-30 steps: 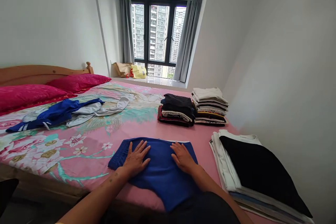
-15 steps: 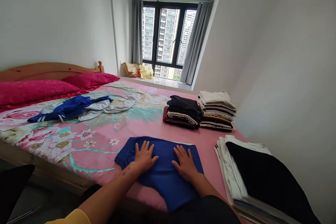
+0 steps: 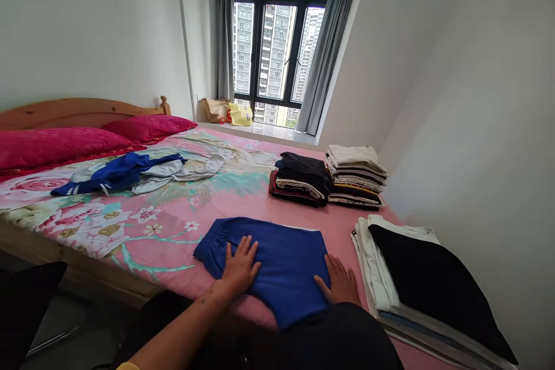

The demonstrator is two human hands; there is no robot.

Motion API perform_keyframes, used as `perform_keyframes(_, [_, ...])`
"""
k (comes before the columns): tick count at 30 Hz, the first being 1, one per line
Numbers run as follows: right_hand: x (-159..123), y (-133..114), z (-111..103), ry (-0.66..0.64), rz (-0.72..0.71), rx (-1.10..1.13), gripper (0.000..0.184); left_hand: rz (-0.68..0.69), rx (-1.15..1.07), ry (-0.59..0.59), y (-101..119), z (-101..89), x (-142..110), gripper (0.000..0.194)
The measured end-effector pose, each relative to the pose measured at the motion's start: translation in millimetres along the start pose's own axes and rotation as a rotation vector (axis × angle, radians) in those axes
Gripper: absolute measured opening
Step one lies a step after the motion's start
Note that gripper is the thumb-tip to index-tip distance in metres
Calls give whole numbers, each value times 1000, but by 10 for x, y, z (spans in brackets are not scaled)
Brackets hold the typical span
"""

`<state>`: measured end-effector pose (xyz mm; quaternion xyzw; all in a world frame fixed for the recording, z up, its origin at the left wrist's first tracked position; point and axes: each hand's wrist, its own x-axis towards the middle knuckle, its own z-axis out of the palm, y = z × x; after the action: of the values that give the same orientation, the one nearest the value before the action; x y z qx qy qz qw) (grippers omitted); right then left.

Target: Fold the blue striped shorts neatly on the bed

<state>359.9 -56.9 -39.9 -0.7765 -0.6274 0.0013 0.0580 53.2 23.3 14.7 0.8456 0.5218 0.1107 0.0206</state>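
Note:
A pair of blue shorts (image 3: pixel 286 254), folded in half with its gathered waistband to the left, lies flat at the near edge of the bed. My left hand (image 3: pixel 241 266) rests on it near the waistband side, fingers spread and palm down. At the right edge of the shorts lies my right hand (image 3: pixel 340 281), also open, its thumb on the cloth and its other fingers at or past the hem. Neither hand grasps anything. The lower part of the shorts is partly hidden by my dark-clothed leg.
Folded dark clothes (image 3: pixel 300 179) and a taller stack of folded clothes (image 3: pixel 356 176) stand beyond. White and black garments (image 3: pixel 433 277) are piled at right. Crumpled blue and white clothes (image 3: pixel 130 173) lie on the floral bedsheet (image 3: pixel 234 188), with red pillows (image 3: pixel 147 127) behind.
My right hand has slid right, from the middle of the shorts to their right edge. My left hand stays on the left part, slightly lower on the cloth.

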Motion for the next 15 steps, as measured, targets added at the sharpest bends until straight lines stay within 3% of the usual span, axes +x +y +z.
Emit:
perform_keyframes(5, [2, -6, 46, 28, 3, 0, 71, 326, -181, -17, 699, 115, -217, 56])
perform_keyframes(8, [-5, 8, 47, 26, 13, 3, 71, 337, -261, -55, 923, 224, -386, 56])
perform_keyframes(11, [-3, 19, 46, 13, 11, 22, 73, 323, -297, -92, 812, 228, -471, 59])
perform_keyframes(13, [5, 26, 53, 5, 11, 32, 74, 269, -263, -100, 550, 165, -469, 62])
perform_keyframes(15, [18, 34, 68, 3, 16, 38, 75, 108, -176, -48, 200, 83, -453, 60])
